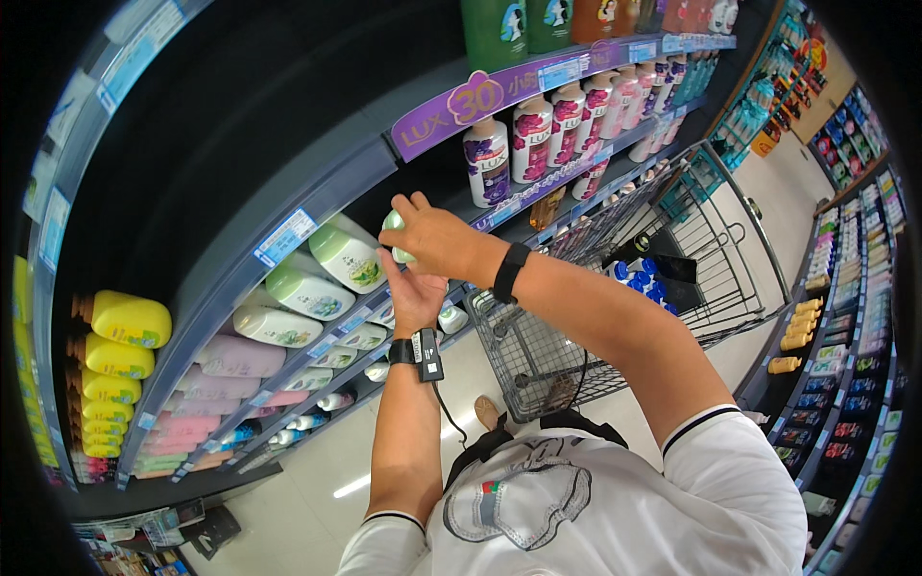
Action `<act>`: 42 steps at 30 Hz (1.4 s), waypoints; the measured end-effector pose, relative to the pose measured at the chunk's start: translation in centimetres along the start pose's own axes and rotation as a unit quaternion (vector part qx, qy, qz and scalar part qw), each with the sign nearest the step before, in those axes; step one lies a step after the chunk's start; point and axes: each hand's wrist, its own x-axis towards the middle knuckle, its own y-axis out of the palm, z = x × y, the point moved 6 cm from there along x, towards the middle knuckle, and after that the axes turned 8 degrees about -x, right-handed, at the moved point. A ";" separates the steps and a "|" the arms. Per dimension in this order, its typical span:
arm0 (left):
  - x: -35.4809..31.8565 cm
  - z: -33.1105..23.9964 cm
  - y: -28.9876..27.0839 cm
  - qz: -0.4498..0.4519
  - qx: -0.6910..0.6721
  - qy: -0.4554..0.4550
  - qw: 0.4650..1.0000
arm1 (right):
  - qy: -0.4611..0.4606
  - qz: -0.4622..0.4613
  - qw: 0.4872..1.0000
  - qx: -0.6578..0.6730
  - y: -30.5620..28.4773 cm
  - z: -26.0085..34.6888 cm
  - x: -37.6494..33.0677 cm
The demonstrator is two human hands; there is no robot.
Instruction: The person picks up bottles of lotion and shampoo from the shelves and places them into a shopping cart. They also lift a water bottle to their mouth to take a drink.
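Green bottle [393, 222] in right hand [440, 240] — left hand [417, 296] below, shelf edge [351, 195] near.

A pale green container [393, 223] with a smooth, rounded surface is held up in the right hand [434, 236], whose fingers wrap over it and hide most of its body. Only two small patches show, one to the left of the fingers and one lower down, just above the left hand [416, 296]. Its full shape, its tilt and whether it is capped cannot be made out behind the grip.
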 end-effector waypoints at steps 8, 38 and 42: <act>-0.5 0.9 0.9 -0.038 0.041 0.005 0.998 | -0.002 -0.091 0.996 0.000 -1.9 0.4 -3.6; -5.7 29.3 -9.9 -0.146 0.170 -0.426 0.877 | 0.453 0.165 0.876 0.032 6.2 -22.8 -44.9; -5.4 28.9 -11.4 -0.161 0.206 -0.409 0.874 | 0.497 0.200 0.844 0.023 9.8 -23.9 -48.4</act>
